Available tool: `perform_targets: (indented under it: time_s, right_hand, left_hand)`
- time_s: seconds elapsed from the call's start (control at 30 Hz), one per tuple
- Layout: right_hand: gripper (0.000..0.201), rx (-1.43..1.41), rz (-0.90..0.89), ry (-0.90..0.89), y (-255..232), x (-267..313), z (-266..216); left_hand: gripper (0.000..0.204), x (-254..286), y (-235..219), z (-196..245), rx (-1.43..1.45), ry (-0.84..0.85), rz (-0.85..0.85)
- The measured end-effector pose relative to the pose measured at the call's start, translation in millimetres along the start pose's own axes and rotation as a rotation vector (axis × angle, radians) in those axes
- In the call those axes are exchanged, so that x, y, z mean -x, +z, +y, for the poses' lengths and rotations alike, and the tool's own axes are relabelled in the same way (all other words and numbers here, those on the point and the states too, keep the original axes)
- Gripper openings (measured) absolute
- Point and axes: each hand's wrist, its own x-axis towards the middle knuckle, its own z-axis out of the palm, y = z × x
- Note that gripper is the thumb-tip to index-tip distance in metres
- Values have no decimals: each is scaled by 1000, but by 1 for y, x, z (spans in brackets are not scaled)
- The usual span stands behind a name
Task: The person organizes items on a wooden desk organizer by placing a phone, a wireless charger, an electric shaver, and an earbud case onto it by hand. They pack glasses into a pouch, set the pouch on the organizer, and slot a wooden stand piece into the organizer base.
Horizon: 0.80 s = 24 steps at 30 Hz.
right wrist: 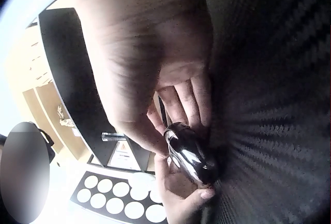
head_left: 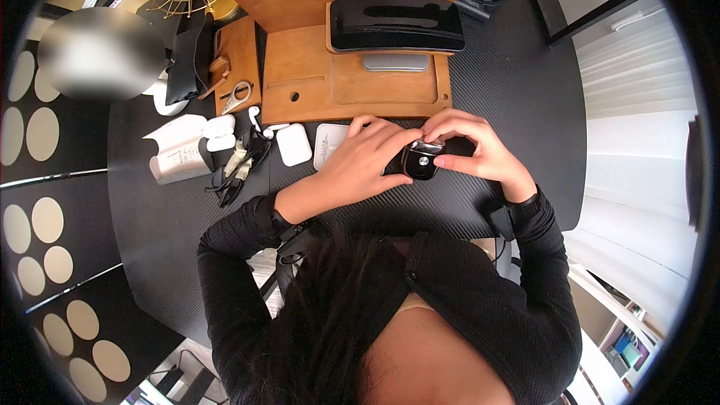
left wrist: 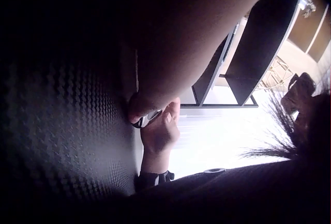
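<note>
Looking at edges first: our tabletop runs well out to the right before it curves off, so we've got decent elbow room there. It's tighter ahead, with the wooden organizer just past our fingers, and leftward, where a white earbud case sits near the left hand. The glossy black case with the round silver badge is right between our hands: left hand pinching its left side, right hand pinching its right, thumb beside the badge.
</note>
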Motion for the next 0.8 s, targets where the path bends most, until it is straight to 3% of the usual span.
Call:
perform_targets:
  time_s: [0.13, 0.27, 0.33, 0.37, 0.47, 0.5, 0.57, 0.77, 0.8]
  right_hand:
    - [32, -113, -8, 244, -1, 5, -1]
    - [33, -17, 44, 249, -1, 6, -2]
    - [35, 67, 264, 73, 3, 4, 1]
    - [35, 68, 262, 72, 3, 4, 3]
    - [28, 248, 475, -44, 4, 0, 4]
    - [28, 248, 474, -42, 3, -3, 1]
    - [22, 601, 379, -275, -1, -9, -3]
    - [17, 640, 289, -199, 3, -10, 0]
    - [18, 619, 289, -173, 4, -12, -2]
  left_hand:
    - [69, 0, -4, 0, -23, 49, -16]
    - [64, 0, -1, 2, -11, 59, 35]
    - [57, 1, 5, 1, 112, -66, 219]
    - [57, 1, 5, 0, 111, -66, 222]
    - [48, 0, 3, 0, 134, -84, 206]
    - [45, 0, 1, 1, 93, -49, 173]
    - [43, 0, -1, 1, 50, -12, 136]
    - [41, -8, -21, 2, -78, 19, 90]
    - [43, -11, -28, 0, -138, -51, 126]
